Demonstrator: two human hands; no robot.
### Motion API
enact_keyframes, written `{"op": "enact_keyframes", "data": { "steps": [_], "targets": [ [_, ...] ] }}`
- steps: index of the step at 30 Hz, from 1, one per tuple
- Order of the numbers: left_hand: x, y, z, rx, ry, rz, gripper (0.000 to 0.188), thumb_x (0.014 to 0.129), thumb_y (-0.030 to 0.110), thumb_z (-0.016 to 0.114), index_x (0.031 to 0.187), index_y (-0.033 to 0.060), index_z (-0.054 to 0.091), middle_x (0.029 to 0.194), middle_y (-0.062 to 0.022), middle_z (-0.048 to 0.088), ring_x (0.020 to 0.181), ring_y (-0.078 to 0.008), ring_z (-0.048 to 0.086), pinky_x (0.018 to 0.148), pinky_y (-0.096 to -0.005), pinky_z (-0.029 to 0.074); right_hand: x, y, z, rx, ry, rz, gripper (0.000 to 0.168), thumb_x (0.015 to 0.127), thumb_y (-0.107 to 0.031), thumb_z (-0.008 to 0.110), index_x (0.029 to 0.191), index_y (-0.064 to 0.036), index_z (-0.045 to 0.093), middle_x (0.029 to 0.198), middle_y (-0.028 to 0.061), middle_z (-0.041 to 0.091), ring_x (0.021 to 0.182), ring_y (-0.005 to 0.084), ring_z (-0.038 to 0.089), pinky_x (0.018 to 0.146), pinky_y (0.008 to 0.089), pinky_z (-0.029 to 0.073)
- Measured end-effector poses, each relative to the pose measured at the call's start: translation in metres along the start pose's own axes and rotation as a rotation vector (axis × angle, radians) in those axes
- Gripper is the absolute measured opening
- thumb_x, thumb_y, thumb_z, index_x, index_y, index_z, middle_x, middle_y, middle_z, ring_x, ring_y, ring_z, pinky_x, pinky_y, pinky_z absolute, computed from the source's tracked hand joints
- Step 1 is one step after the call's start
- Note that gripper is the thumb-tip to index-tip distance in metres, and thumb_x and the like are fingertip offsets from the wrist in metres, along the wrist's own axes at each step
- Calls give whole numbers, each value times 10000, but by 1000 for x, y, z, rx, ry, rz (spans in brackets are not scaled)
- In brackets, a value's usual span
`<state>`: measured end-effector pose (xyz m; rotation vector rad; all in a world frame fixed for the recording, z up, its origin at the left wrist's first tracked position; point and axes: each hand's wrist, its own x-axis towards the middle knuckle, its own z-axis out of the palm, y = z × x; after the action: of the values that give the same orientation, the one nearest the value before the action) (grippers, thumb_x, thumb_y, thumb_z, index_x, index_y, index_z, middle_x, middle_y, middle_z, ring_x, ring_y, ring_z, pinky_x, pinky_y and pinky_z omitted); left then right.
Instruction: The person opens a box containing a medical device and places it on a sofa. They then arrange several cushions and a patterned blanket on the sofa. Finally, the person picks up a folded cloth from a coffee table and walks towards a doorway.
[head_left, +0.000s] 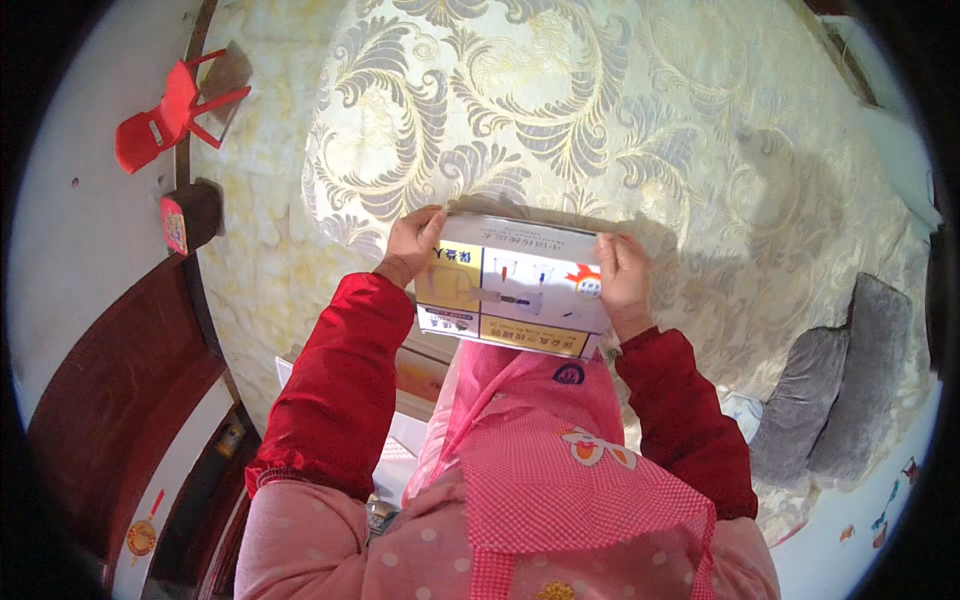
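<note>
A flat printed cardboard box (517, 289) is held level in front of my waist, between both hands. It is white and yellow with a grey edge face, bearing writing and small pictures of clear cups. My left hand (409, 240) grips its far left corner, thumb over the edge. Its far right corner is in my right hand (624, 271), with the thumb along the side. The fingers underneath are hidden. Just beyond the box spreads a bed with a cream bedspread (540, 97) in a grey and gold leaf pattern.
Two grey cushions (799, 397) lie on the bed at the right. On the left are a red plastic chair (176, 109), a dark box (193, 217) with a colourful side, and dark red wooden furniture (127, 382). I wear a pink checked apron (555, 480) and red sleeve covers.
</note>
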<state>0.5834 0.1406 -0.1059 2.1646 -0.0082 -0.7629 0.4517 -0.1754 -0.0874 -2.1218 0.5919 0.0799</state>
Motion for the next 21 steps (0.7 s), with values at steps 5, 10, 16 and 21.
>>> {"op": "enact_keyframes", "data": {
  "steps": [5,10,16,21],
  "targets": [
    [10,11,18,-60,43,-125,385,861,318,596,975,-46,652,972,-170,663,875,-240,639,787,-319,485,6,13,7,84,171,82,266,911,-184,544,723,-23,640,723,109,635,764,280,573,710,384,442],
    [11,8,25,-47,136,-63,369,854,320,600,922,-39,655,854,-163,653,803,-267,630,740,-340,487,8,22,8,88,168,-8,274,917,-184,528,747,-13,658,735,116,646,764,274,585,714,379,448],
    [29,32,19,201,73,-22,384,871,333,562,849,-35,668,784,-182,642,789,-289,618,748,-365,462,33,23,6,-31,27,179,362,926,-273,511,746,-9,680,714,132,651,688,307,601,661,390,459],
    [12,57,-2,596,-180,541,457,810,424,641,906,-23,649,877,-176,630,869,-336,593,789,-416,472,29,1,-19,-485,-175,-98,311,896,-296,559,750,-40,658,762,110,650,787,300,592,741,400,450]
  ]
}}
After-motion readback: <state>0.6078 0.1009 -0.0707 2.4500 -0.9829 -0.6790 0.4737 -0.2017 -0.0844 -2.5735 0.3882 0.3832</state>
